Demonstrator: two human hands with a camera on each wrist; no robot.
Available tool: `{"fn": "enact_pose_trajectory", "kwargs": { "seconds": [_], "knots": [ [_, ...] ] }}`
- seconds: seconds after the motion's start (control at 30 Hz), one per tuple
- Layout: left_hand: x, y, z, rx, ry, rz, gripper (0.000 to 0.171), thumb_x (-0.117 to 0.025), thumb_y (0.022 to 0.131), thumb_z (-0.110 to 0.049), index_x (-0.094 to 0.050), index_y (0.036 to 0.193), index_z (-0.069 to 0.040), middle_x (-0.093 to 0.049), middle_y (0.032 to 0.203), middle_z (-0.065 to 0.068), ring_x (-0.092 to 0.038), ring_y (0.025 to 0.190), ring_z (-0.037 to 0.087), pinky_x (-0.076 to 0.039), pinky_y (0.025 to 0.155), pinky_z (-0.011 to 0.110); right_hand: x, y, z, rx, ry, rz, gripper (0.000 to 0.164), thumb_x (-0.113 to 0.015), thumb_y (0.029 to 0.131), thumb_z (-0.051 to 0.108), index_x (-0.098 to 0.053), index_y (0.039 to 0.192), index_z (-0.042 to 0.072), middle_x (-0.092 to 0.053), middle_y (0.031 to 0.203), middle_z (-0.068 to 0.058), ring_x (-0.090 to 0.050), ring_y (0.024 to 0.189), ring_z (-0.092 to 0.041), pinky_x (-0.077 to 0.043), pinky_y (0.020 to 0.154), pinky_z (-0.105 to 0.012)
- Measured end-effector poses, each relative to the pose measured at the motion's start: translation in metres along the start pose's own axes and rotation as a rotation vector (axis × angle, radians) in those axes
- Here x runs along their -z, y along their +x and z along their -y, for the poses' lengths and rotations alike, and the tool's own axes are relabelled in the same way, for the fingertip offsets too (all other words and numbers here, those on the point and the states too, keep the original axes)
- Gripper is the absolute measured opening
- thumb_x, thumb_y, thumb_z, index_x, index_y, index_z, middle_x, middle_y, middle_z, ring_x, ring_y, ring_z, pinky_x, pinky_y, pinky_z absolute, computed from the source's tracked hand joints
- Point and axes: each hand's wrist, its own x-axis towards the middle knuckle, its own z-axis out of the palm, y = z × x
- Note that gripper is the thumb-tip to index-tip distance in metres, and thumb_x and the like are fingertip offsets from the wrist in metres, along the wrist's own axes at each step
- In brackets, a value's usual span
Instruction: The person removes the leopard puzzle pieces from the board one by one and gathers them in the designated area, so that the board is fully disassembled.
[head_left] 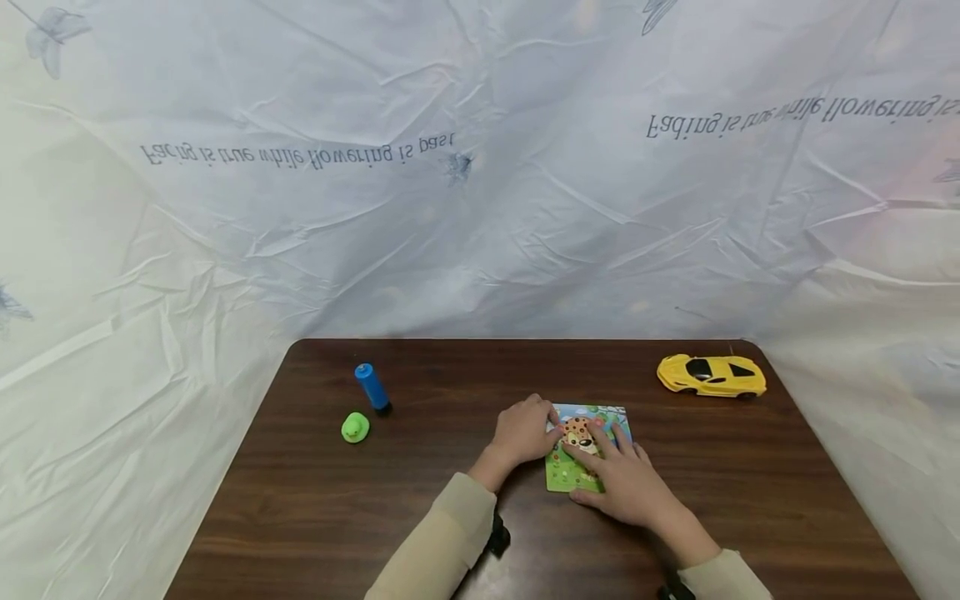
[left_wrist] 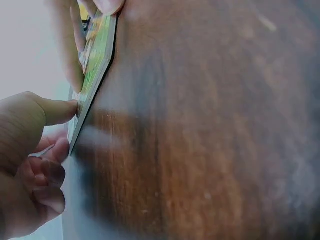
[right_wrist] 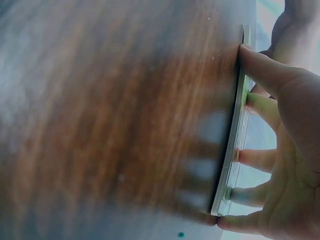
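Observation:
A thin square picture board (head_left: pixel 561 478) with a spotted cartoon leopard on green grass lies on the dark table. My left hand (head_left: pixel 522 429) is at its left edge. In the left wrist view, the thumb presses the board's top face and curled fingers meet the edge, pinching it. Across the right part of the board my right hand (head_left: pixel 633 486) is spread. Seen from the right wrist, its fingertips (right_wrist: pixel 246 156) rest on the face, with the thumb at the near edge and the little finger by a corner. Both hands cover parts of the picture.
On the left of the brown table (head_left: pixel 315 517) stand a blue cylinder (head_left: pixel 372 386) with a dark end and a small green toy duck (head_left: pixel 355 427). A yellow toy car (head_left: pixel 712 376) sits at the back right. White printed sheeting (head_left: pixel 480 233) hangs behind and at both sides.

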Motion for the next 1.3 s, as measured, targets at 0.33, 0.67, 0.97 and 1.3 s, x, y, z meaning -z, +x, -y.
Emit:
{"fn": "enact_pose_trajectory", "kwargs": {
  "seconds": [0.33,0.67,0.97,1.3],
  "knots": [
    [-0.002,-0.004,0.0,0.026,0.016,-0.034,0.036,-0.065,0.102,-0.046,-0.068,0.129,-0.022,-0.064,0.116,0.002,-0.065,0.082,0.018,-0.054,0.068,0.041,0.001,0.0,0.001,-0.004,-0.008,0.0,0.071,-0.07,0.093,0.06,-0.051,0.156,0.034,-0.029,0.166,-0.02,-0.025,0.144,-0.062,-0.034,0.099,-0.079],
    [-0.002,-0.004,-0.001,0.003,0.127,-0.04,0.041,-0.063,0.102,-0.052,-0.068,0.134,-0.026,-0.065,0.121,0.002,-0.068,0.092,0.021,-0.057,0.071,0.043,0.003,0.0,0.002,0.004,-0.007,-0.006,0.071,-0.067,0.093,0.064,-0.052,0.155,0.032,-0.032,0.164,-0.022,-0.027,0.143,-0.064,-0.034,0.098,-0.079],
    [0.001,0.001,0.001,-0.025,0.123,0.003,0.043,-0.063,0.102,-0.05,-0.067,0.134,-0.022,-0.066,0.124,0.001,-0.068,0.093,0.019,-0.057,0.072,0.039,0.002,0.002,0.003,-0.005,-0.006,0.011,0.071,-0.068,0.093,0.063,-0.051,0.155,0.034,-0.03,0.165,-0.021,-0.025,0.144,-0.063,-0.034,0.099,-0.079],
    [-0.001,0.009,0.005,0.008,-0.052,0.038,0.043,-0.07,0.098,-0.046,-0.066,0.13,-0.018,-0.066,0.116,0.001,-0.065,0.082,0.017,-0.054,0.07,0.039,0.004,0.001,0.004,-0.013,-0.004,0.025,0.07,-0.07,0.093,0.061,-0.051,0.155,0.034,-0.03,0.165,-0.023,-0.026,0.144,-0.063,-0.035,0.098,-0.079]
  ]
}}
